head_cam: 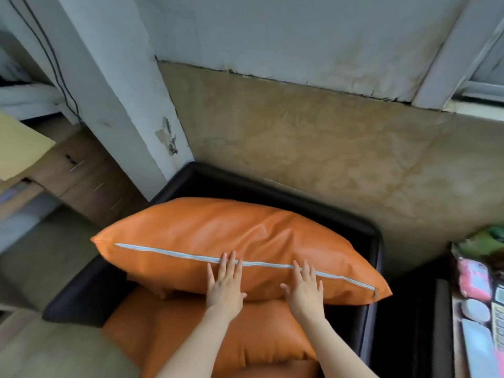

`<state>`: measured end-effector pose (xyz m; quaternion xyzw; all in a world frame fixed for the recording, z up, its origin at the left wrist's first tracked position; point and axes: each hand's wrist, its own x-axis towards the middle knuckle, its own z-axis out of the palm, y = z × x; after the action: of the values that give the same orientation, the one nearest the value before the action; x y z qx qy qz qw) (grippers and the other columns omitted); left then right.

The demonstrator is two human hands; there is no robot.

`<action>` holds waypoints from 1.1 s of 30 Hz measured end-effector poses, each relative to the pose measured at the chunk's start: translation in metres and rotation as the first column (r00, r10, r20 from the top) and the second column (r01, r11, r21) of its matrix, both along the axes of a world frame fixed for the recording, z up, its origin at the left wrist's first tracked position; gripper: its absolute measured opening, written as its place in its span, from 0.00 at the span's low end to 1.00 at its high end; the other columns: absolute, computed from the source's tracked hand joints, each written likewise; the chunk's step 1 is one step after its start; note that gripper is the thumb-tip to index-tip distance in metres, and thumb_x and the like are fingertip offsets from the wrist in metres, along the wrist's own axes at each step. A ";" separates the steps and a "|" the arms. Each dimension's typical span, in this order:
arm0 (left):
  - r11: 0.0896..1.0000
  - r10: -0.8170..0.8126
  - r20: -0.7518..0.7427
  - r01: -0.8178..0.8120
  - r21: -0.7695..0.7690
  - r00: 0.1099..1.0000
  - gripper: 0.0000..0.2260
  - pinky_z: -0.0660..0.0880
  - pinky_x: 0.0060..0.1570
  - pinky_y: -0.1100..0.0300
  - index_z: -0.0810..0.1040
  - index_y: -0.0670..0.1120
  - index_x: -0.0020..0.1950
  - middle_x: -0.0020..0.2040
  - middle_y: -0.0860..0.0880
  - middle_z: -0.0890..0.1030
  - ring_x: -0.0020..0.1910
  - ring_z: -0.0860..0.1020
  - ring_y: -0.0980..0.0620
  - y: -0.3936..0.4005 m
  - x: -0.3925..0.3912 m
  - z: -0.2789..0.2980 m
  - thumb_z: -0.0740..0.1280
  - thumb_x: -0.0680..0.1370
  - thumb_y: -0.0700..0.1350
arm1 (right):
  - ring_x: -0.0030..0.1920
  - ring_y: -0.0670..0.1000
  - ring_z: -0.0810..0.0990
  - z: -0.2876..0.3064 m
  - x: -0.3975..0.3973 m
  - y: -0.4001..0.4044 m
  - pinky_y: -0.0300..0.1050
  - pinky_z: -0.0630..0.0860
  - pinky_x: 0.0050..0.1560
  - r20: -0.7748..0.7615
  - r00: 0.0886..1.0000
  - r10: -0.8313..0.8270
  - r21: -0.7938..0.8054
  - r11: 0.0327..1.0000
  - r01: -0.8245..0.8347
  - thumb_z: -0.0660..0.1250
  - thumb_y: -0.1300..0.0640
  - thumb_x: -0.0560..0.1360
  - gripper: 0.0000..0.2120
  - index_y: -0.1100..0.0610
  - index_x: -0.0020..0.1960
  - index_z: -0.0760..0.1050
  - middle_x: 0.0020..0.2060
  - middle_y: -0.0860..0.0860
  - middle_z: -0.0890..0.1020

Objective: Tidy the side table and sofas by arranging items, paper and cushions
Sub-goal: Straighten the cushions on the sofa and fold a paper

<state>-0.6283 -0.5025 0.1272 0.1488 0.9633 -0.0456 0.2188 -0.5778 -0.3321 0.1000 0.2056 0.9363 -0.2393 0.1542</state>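
Head view looks down on an orange cushion [218,241] standing on its long edge in a dark armchair [376,241], leaning toward the chair's far back. Both hands lie flat on its near face, fingers straight and a little spread, gripping nothing: the left hand [225,285] sits near the middle, the right hand [304,290] just beside it, toward the right end. Their fingertips reach the pale zip [169,252] that runs along the cushion's length, ending at a small pull near the right corner.

Judging by the pose, the step is to press the cushion back and settle it square against the backrest. To do it well, I would push evenly with both palms so the thing does not twist, and nudge the right corner inward, since it juts over the chair's right arm. Turning the zip side down or to the back would look tidier.

The cover looks like smooth, slightly glossy leatherette, creased where the filling gives; it should slide easily on the seat cushion [191,336] below, which is the same orange stuff, plump and softly dimpled. The chair's frame is dark, with rounded corners. Behind it the wall [313,145] is mottled tan below and peeling white above. At the far right edge a bench [456,350] carries bright packets, too blurred to name.
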 end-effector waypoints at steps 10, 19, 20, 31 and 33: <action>1.000 -0.001 -0.114 0.004 0.023 0.994 0.36 0.29 0.67 0.43 0.37 0.48 0.77 0.77 0.49 0.35 0.74 0.32 0.49 -0.042 -0.008 -0.004 0.60 0.80 0.45 | 0.76 0.54 0.41 -0.019 -0.033 -0.040 0.59 0.48 0.73 0.068 0.991 0.113 0.019 0.993 -0.114 0.60 0.44 0.78 0.32 0.48 0.77 0.49 0.77 0.54 0.43; 0.967 -0.208 -0.155 0.179 -0.183 0.966 0.29 0.41 0.75 0.49 0.43 0.40 0.77 0.78 0.43 0.44 0.77 0.43 0.46 -0.005 -0.069 -0.008 0.56 0.81 0.40 | 0.76 0.53 0.43 -0.011 -0.020 0.013 0.56 0.51 0.73 0.005 1.000 -0.025 0.044 0.999 0.024 0.62 0.47 0.77 0.34 0.49 0.77 0.48 0.77 0.51 0.47; 0.958 -0.226 -0.136 0.195 -0.209 0.965 0.26 0.44 0.75 0.50 0.46 0.38 0.77 0.78 0.41 0.47 0.77 0.47 0.44 -0.003 -0.074 -0.014 0.53 0.81 0.38 | 0.76 0.53 0.43 -0.010 -0.017 0.026 0.56 0.50 0.73 0.004 0.998 -0.062 0.051 0.997 0.062 0.61 0.47 0.78 0.34 0.49 0.77 0.48 0.77 0.51 0.47; 0.996 -0.040 -0.121 0.049 0.070 0.992 0.15 0.72 0.51 0.56 0.79 0.49 0.56 0.53 0.47 0.82 0.55 0.78 0.44 -0.009 -0.046 0.023 0.56 0.78 0.38 | 0.76 0.52 0.42 0.009 -0.022 0.043 0.53 0.46 0.74 -0.063 0.986 -0.156 0.011 0.988 0.157 0.57 0.47 0.80 0.31 0.53 0.77 0.47 0.77 0.52 0.45; 0.990 0.018 -0.073 -0.007 0.143 0.997 0.13 0.72 0.50 0.59 0.80 0.50 0.54 0.53 0.50 0.83 0.55 0.79 0.47 -0.020 -0.026 0.023 0.58 0.78 0.39 | 0.76 0.51 0.41 0.016 -0.034 0.029 0.52 0.46 0.74 -0.101 0.990 -0.094 -0.003 0.996 0.094 0.55 0.47 0.81 0.30 0.52 0.77 0.47 0.77 0.51 0.45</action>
<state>-0.6543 -0.5227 0.1504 0.1561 0.9725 0.0195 0.1719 -0.6114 -0.3028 0.1155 0.2372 0.9325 -0.2554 0.0951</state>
